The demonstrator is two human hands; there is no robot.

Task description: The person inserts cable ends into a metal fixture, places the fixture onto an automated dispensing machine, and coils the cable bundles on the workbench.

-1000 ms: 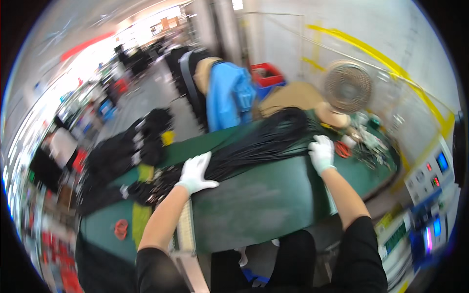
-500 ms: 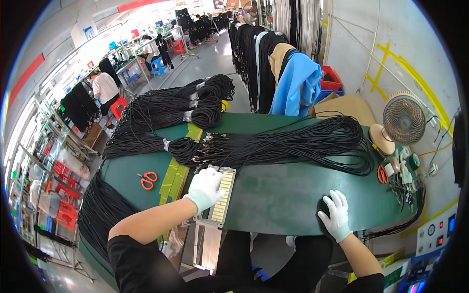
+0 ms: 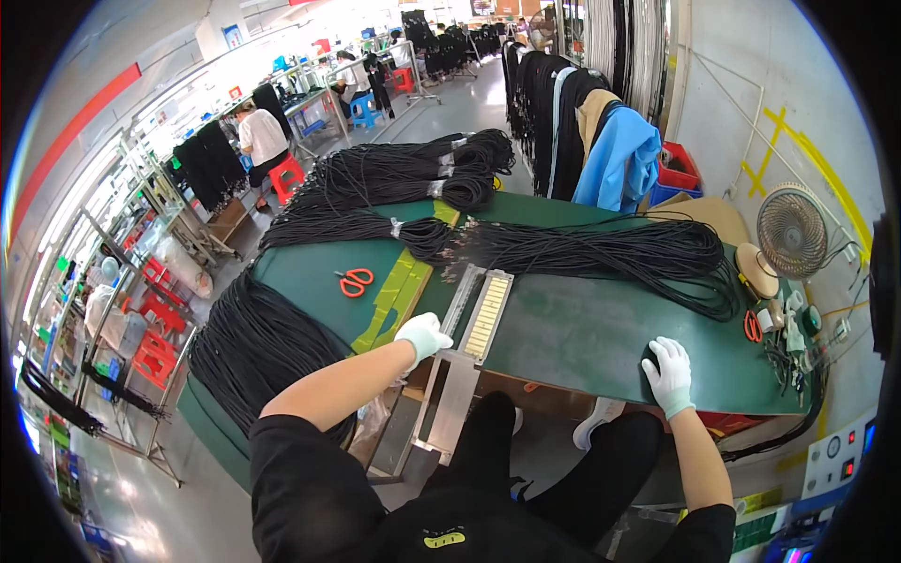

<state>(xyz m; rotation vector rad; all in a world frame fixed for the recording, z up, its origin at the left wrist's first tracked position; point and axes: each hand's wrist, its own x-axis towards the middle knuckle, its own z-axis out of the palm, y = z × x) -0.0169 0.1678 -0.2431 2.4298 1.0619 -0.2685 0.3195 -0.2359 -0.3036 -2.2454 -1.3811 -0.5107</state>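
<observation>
Single head cam, fisheye, up high looking steeply down over the green tabletop (image 3: pixel 582 338), close in, rims bending.

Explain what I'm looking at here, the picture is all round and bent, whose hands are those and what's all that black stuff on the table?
The picture comes from a wide fisheye camera worn on a person's head, looking down, so straight edges curve. The two white-gloved hands are that person's own. The left hand rests at the near edge of the green table, beside a long metal rail with a pale comb-like strip. The right hand lies flat on the table's near edge. Neither hand holds anything. The black stuff is bundles of thin black cables laid across the table, with more bundles behind and a heap hanging over the left end. Orange-handled scissors lie on the table, and a small fan stands at the right.
</observation>
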